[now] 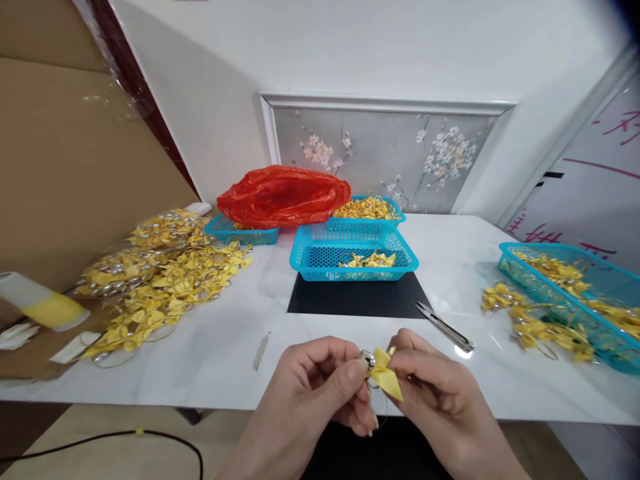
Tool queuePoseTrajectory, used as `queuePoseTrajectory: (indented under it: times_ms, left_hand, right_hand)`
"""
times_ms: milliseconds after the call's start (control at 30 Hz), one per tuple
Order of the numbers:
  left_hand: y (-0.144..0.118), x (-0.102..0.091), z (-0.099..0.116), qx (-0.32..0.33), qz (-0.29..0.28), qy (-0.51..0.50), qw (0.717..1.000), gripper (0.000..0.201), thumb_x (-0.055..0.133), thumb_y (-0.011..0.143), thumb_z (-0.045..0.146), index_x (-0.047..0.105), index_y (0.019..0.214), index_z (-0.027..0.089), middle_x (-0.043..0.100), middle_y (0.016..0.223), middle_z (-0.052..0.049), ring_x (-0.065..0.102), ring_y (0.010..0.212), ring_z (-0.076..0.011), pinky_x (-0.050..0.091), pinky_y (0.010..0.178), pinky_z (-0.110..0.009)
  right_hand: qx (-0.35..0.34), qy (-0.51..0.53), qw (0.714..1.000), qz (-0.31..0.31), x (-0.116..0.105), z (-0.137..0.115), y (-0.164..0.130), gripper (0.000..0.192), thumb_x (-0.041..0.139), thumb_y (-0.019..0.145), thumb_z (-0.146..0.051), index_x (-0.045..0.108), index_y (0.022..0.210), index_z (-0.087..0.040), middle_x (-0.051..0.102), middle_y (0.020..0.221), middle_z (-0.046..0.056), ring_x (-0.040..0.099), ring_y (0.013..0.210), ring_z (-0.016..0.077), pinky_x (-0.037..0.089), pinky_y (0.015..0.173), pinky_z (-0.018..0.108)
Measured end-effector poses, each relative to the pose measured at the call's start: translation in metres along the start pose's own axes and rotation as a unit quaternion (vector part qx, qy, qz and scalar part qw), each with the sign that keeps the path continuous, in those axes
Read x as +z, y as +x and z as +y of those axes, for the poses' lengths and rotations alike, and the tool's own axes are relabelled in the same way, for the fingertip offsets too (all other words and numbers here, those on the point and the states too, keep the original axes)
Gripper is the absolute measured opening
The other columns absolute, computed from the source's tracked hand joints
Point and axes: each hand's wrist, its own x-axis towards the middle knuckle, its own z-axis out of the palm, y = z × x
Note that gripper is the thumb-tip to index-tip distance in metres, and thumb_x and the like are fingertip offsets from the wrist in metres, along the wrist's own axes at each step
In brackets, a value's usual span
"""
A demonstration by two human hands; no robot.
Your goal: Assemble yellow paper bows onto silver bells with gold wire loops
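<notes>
Just over the table's front edge, both hands hold one small yellow ribbon bow point(384, 379) with a shiny silver bell or bead point(368, 359) at its left side. My left hand point(325, 387) pinches the silver piece between thumb and forefinger. The bow's right side is gripped by my right hand point(435, 387), its fingers closed and partly hidden behind the ribbon. A thin cord hangs below the bow. Beyond my right hand, metal thread snips point(445, 327) lie by a black mat point(350, 297). A blue basket point(353, 272) containing a few yellow bows rests over the mat's far part.
On the left lie heaped yellow bows with silver beads point(165, 293), some bagged, beside a cardboard box point(55, 160) and a yellow-white roll point(43, 303). A red plastic bag point(285, 197) covers baskets behind. At right, another blue basket point(565, 300) has loose bows alongside.
</notes>
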Motion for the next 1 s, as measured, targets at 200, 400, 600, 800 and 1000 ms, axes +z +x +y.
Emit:
queuePoseTrajectory:
  times_ms: [200, 400, 600, 800, 1000]
  left_hand:
    - [0.0006, 0.0002, 0.0, 0.005, 0.005, -0.004, 1.0, 0.024, 0.074, 0.083, 0.033, 0.068, 0.072, 0.013, 0.065, 0.058, 0.002, 0.062, 0.048, -0.0072, 0.052, 0.051, -0.016]
    - [0.0012, -0.0011, -0.002, 0.005, 0.011, -0.002, 1.0, 0.025, 0.073, 0.083, 0.034, 0.067, 0.071, 0.013, 0.065, 0.057, 0.002, 0.062, 0.048, -0.0071, 0.052, 0.051, -0.016]
    - [-0.0039, -0.0008, -0.001, 0.02, 0.034, 0.065, 0.997, 0.01, 0.073, 0.084, 0.026, 0.071, 0.079, 0.017, 0.071, 0.058, 0.002, 0.065, 0.054, -0.0098, 0.053, 0.058, -0.018]
    - [-0.0065, 0.0029, 0.0036, 0.033, 0.067, 0.142, 0.987, 0.008, 0.071, 0.079, 0.013, 0.075, 0.075, 0.018, 0.073, 0.057, 0.003, 0.064, 0.056, -0.0103, 0.052, 0.06, -0.018]
    - [-0.0052, 0.0017, 0.0022, 0.021, 0.04, 0.17, 0.984, 0.009, 0.069, 0.082, 0.016, 0.072, 0.073, 0.017, 0.071, 0.059, 0.002, 0.065, 0.059, -0.0119, 0.052, 0.06, -0.02]
  right_hand:
    - [-0.005, -0.004, 1.0, -0.003, -0.0013, 0.0013, 0.0004, 0.024, 0.051, 0.097, -0.023, 0.062, 0.076, -0.021, 0.043, 0.074, 0.0, 0.048, 0.068, 0.0146, 0.039, 0.057, 0.025]
    - [-0.01, -0.023, 1.0, 0.003, -0.0004, 0.0037, 0.0016, 0.023, 0.055, 0.096, -0.022, 0.062, 0.074, -0.021, 0.042, 0.072, -0.002, 0.046, 0.067, 0.0137, 0.038, 0.057, 0.024]
    - [-0.005, -0.014, 1.0, 0.013, 0.001, 0.0026, -0.002, 0.023, 0.054, 0.097, -0.025, 0.06, 0.075, -0.021, 0.042, 0.073, -0.001, 0.046, 0.068, 0.0142, 0.039, 0.057, 0.024]
    - [-0.02, -0.04, 0.999, 0.011, -0.0009, 0.0051, -0.0017, 0.02, 0.055, 0.095, -0.021, 0.062, 0.077, -0.023, 0.043, 0.072, -0.001, 0.046, 0.067, 0.0138, 0.039, 0.056, 0.024]
    - [-0.035, -0.062, 0.997, 0.021, -0.0007, 0.0075, -0.0039, 0.019, 0.055, 0.093, -0.016, 0.061, 0.077, -0.023, 0.044, 0.071, -0.002, 0.047, 0.065, 0.0128, 0.038, 0.055, 0.022]
